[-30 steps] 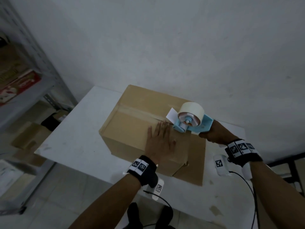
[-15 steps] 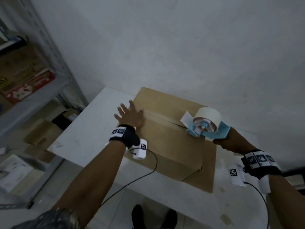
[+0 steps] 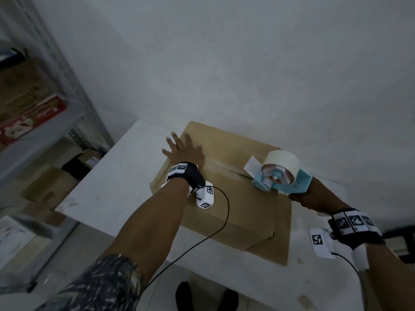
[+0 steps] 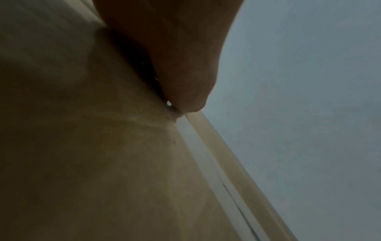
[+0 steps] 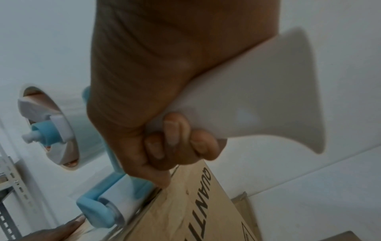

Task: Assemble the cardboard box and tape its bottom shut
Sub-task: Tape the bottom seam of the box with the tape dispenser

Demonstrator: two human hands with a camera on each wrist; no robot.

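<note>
The cardboard box (image 3: pixel 235 198) lies on the white table (image 3: pixel 107 187), its closed flaps facing up and a strip of tape running along the centre seam. The left hand (image 3: pixel 186 151) lies flat on the box's far left end — fingers straight and spread, pressing on the tape. At the right end, the right hand (image 3: pixel 314 198) has its fingers wrapped tightly round the white handle of the blue tape dispenser (image 3: pixel 280 176), whose roller seems to rest on the box edge, though the wrist view is blurred there. A metal shelf (image 3: pixel 45 122) with cartons stands left of the table.
</note>
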